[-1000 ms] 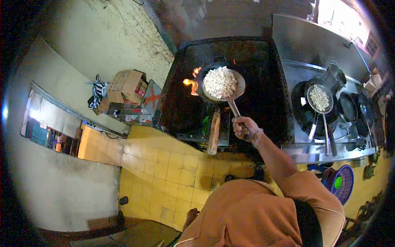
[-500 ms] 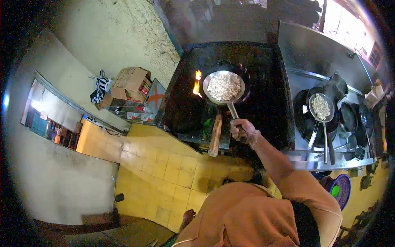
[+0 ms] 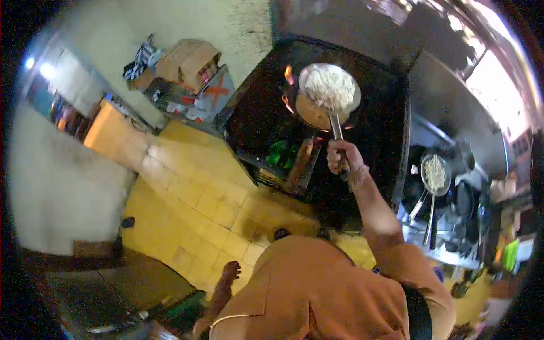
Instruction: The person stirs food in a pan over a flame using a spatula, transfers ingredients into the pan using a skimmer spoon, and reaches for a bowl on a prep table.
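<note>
Head view, and a tipped wrist could spill these pale pieces (image 3: 331,90) towards the flames (image 3: 289,75) beside my metal scoop (image 3: 305,76)! My right hand (image 3: 344,157) is clamped round its handle (image 3: 336,127) above the dark stove (image 3: 260,102), long axis running away from me, bowl foremost, slightly left; my left hand (image 3: 230,272) hangs low, fingers loosely parted.

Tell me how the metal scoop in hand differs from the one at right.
The held scoop is gripped by the right hand; the other scoop rests unheld. The held scoop has flames beside it; the other scoop shows none. Both hold pale pieces.
</note>
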A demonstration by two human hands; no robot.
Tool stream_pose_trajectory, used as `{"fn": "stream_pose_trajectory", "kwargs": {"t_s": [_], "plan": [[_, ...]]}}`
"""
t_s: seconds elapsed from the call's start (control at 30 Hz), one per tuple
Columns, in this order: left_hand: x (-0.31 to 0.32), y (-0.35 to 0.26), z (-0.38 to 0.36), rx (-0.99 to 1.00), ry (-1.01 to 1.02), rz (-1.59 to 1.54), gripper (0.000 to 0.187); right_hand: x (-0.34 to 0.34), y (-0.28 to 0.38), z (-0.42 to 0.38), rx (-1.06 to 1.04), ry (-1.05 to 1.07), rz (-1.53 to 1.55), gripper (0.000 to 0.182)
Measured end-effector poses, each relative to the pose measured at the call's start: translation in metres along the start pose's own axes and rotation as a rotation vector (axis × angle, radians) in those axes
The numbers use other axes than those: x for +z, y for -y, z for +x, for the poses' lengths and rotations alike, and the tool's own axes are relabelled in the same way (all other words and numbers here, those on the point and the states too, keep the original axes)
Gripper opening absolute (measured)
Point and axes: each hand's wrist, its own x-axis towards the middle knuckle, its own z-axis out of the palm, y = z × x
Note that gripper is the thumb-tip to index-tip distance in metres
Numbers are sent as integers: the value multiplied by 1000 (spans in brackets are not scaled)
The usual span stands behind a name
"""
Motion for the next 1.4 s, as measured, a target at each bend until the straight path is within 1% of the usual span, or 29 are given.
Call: {"fn": "stream_pose_trajectory", "kwargs": {"t_s": [0.03,0.07,0.1,0.17,0.2,0.23,0.33,0.43,0.47,0.5,0.57,0.63,0.7,0.73,0.77,0.83,0.9,0.97,1.0,1.03,1.07,1.1,1.13,1.17,1.23,1.27,1.3,1.37,1.4], "plan": [[2,1,-6,40,42,-88,24,0,-4,3,40,-23,3,10],[11,-1,-11,48,-37,-34,24,8,-1,1,94,-29,234,23],[20,-4,-11,49,-116,16,24,13,0,-1,131,-21,188,23],[28,-1,-2,42,-212,85,27,14,3,-3,112,-159,116,19],[28,6,-2,100,-184,44,28,10,5,-4,31,-170,54,16],[30,9,-6,158,-161,16,29,2,11,-5,-6,-52,115,17],[46,1,-23,31,-204,-8,25,20,32,-20,51,29,234,17],[47,1,-35,-11,-245,26,25,25,25,-18,-41,-84,109,17],[31,2,-35,-13,-112,-13,21,18,20,-11,-36,-49,92,15],[35,1,-39,-8,-108,-6,21,11,11,-7,-48,-47,101,13],[41,-1,-44,-56,-204,3,14,0,4,2,86,9,245,12],[25,10,-25,-114,-163,-59,13,-1,6,0,66,22,296,13],[32,-8,-37,-79,-204,16,14,8,9,-5,121,-34,265,15],[29,-6,-35,-46,-198,50,14,13,12,-12,48,-88,139,16],[25,-4,-35,-18,-193,85,14,13,14,-15,-10,-18,85,18],[15,-4,-30,10,-148,126,14,34,25,-25,-44,28,205,23],[16,-18,-29,-37,-214,22,13,49,30,-29,-118,34,173,24],[3,-14,-17,8,-151,126,15,40,25,-22,-149,14,55,23],[-3,-15,-11,-12,-59,-11,18,42,20,-19,-181,-11,55,20],[-10,-13,-5,-33,31,-151,22,33,14,-14,-132,-57,71,15],[-6,-13,-2,-15,-50,-50,28,29,8,-10,-91,-66,84,12],[-3,-10,-3,36,-87,79,27,24,2,-7,-49,-75,96,9],[-6,-10,-5,62,-3,44,26,19,2,-3,26,-65,216,9],[-8,-13,-7,88,83,9,26,15,1,-5,15,-65,220,9],[1,-19,-7,-67,-83,46,22,10,2,-8,40,-39,144,10],[0,-20,-17,7,-45,59,22,5,-1,-10,29,8,96,10],[-2,-20,-17,11,-43,63,22,12,1,-14,21,-43,111,14],[-6,-20,-17,-65,-65,115,24,27,12,-24,-31,-28,148,10],[-5,-22,-13,-161,-138,89,26,32,15,-29,-55,-12,173,17]]}}
